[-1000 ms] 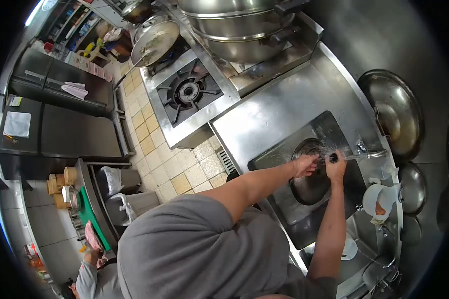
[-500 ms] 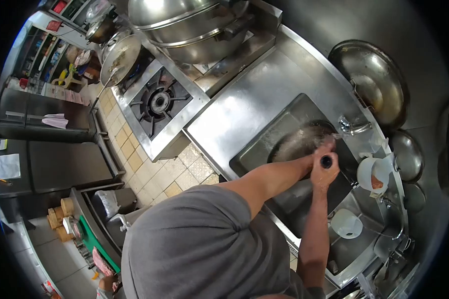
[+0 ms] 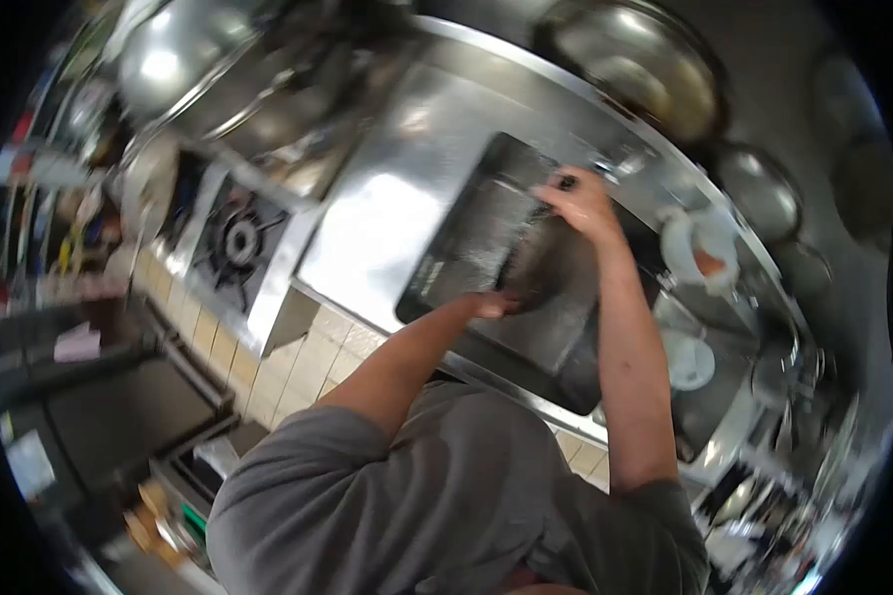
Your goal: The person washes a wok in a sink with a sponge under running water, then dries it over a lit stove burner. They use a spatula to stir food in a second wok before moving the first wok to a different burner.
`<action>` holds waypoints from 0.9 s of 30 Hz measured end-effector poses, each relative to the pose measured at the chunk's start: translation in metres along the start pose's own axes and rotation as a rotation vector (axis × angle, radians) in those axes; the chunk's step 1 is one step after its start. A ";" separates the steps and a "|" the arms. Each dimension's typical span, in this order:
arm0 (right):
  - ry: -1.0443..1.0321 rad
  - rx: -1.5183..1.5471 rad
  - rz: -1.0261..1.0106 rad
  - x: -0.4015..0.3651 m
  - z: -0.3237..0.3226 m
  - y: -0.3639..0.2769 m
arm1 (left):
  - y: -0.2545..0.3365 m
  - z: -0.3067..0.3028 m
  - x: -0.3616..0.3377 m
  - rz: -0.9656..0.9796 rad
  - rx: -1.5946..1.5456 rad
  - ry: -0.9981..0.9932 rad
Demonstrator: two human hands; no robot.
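Dark round pan (image 3: 538, 266), one: inside the rectangular sink basin (image 3: 446, 253), set into a stainless-steel bench (image 3: 372, 218). Right hand (image 3: 582, 204): fingers curled round a dark, round-ended piece (image 3: 567, 183) above the basin; whether pan handle, cannot be told. Left hand (image 3: 492, 303): at pan's near edge, fingers blurred, grip indeterminate. White plastic container (image 3: 679, 254): beside basin.

On my feed I count two bare hands (image 3: 585, 206), one round dark metal pan (image 3: 544, 260), one black metal gas burner (image 3: 240, 241), two white plastic containers (image 3: 687, 359).
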State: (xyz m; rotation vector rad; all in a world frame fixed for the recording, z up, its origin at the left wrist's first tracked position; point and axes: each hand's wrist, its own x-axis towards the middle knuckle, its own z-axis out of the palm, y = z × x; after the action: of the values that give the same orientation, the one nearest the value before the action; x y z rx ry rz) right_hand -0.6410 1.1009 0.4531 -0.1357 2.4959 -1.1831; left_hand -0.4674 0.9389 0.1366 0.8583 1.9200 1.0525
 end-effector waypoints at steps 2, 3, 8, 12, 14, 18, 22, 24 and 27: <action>-0.064 0.007 -0.023 -0.006 -0.002 -0.013 | 0.054 -0.025 -0.011 -0.602 -0.155 0.048; -0.048 -0.031 -0.088 -0.002 0.001 -0.007 | 0.053 -0.028 -0.008 -0.743 -0.066 0.154; 0.082 0.057 -0.207 -0.043 -0.013 -0.006 | 0.003 -0.043 0.024 -0.889 0.173 0.336; 0.066 0.329 -0.240 -0.108 -0.024 0.024 | 0.049 -0.086 0.019 -0.835 0.122 0.761; 0.098 0.420 -0.245 -0.138 -0.032 0.039 | 0.057 -0.112 0.023 -0.745 0.010 0.734; 0.245 0.627 -0.274 -0.187 -0.054 0.077 | 0.009 -0.155 0.059 -0.156 0.332 0.751; 0.240 0.514 -0.414 -0.210 -0.064 0.060 | 0.102 -0.207 0.101 -0.012 0.752 0.468; 0.167 0.424 -0.353 -0.201 -0.045 0.042 | 0.215 -0.215 0.101 -0.251 0.687 0.271; 0.165 0.254 -0.314 -0.190 -0.030 0.044 | 0.193 -0.214 0.138 -0.020 0.726 0.256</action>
State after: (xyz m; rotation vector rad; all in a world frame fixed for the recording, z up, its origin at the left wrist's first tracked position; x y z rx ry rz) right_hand -0.4731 1.1969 0.4926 -0.3868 2.4971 -1.6897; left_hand -0.6806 1.0583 0.3430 1.1210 2.5783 0.4446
